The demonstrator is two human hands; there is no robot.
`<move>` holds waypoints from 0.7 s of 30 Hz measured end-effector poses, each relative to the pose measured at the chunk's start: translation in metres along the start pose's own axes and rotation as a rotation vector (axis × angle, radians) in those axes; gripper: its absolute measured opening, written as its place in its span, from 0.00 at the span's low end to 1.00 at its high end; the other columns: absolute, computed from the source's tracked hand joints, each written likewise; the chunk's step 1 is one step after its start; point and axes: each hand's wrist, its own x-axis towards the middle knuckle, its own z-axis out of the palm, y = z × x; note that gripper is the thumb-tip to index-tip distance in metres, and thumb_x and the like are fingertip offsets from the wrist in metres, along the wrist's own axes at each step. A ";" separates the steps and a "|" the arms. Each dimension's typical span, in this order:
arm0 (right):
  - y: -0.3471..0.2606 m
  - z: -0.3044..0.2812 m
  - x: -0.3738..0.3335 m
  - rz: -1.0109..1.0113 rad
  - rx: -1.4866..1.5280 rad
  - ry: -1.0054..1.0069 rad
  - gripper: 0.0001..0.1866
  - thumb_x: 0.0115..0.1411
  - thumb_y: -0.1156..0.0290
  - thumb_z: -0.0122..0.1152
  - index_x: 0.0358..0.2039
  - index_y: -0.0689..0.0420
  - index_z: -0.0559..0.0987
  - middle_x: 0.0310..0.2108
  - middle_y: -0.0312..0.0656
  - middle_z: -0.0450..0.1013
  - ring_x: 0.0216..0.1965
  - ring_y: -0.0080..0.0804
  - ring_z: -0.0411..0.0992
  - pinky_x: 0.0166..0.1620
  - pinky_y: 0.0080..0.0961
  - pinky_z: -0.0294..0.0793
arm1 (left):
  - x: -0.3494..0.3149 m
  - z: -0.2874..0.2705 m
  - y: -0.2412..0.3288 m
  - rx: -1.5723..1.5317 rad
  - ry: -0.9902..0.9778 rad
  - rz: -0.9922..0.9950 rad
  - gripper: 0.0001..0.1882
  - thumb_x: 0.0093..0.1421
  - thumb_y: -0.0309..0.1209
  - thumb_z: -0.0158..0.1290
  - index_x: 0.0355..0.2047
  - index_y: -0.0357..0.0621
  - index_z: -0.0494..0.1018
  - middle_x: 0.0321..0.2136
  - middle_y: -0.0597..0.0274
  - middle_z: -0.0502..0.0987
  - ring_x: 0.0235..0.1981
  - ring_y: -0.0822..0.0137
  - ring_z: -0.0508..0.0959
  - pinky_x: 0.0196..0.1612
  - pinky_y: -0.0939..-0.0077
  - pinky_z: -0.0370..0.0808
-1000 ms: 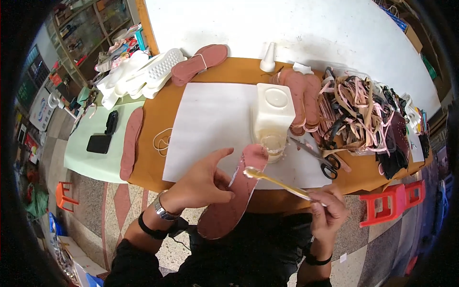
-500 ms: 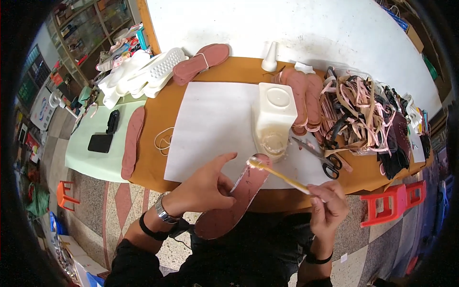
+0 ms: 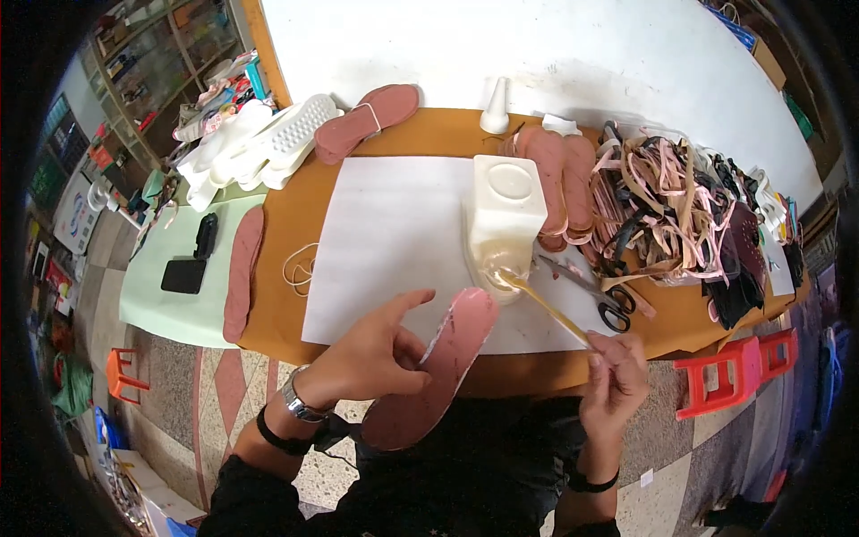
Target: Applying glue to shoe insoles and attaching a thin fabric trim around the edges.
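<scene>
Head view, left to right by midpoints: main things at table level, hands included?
Black slab, lone insole, left hand, held insole, white container, brush, right hand, strap pile.

Left hand (image 3: 376, 353): bare fingers. Back from them, at the wrist: silver metal watch (image 3: 302, 400), link-style bracelet, dial not readable. Just behind that, farther from the fingers: plain black band (image 3: 282, 438). Then black sleeve (image 3: 250, 497), loose, folds showing.
Right hand (image 3: 613, 376): bare fingers too. Behind them at the wrist: narrow black band (image 3: 595, 483), then black sleeve end (image 3: 586, 529), partly cut off. Between both sleeves, nearer than the fingers: black garment (image 3: 465, 474), few tiny light marks low down.
</scene>
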 end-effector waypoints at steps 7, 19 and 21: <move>0.002 -0.004 -0.008 -0.011 0.007 -0.012 0.08 0.61 0.78 0.66 0.40 0.64 0.85 0.33 0.46 0.77 0.33 0.33 0.74 0.37 0.24 0.72 | 0.001 0.001 -0.003 -0.048 -0.010 0.003 0.52 0.51 0.22 0.66 0.73 0.36 0.51 0.30 0.59 0.82 0.29 0.74 0.79 0.31 0.78 0.75; 0.004 0.003 -0.015 0.031 0.027 -0.053 0.08 0.62 0.79 0.62 0.41 0.66 0.84 0.33 0.43 0.75 0.35 0.29 0.72 0.39 0.22 0.68 | 0.004 -0.001 -0.006 -0.252 -0.010 -0.012 0.51 0.53 0.20 0.64 0.74 0.37 0.51 0.31 0.60 0.82 0.30 0.75 0.80 0.32 0.80 0.76; 0.007 0.008 -0.011 -0.004 -0.024 0.043 0.09 0.60 0.80 0.64 0.41 0.64 0.86 0.31 0.45 0.77 0.33 0.33 0.74 0.37 0.23 0.72 | 0.003 -0.002 -0.005 -0.285 0.002 -0.014 0.50 0.53 0.20 0.64 0.74 0.37 0.51 0.31 0.60 0.82 0.31 0.74 0.80 0.33 0.80 0.76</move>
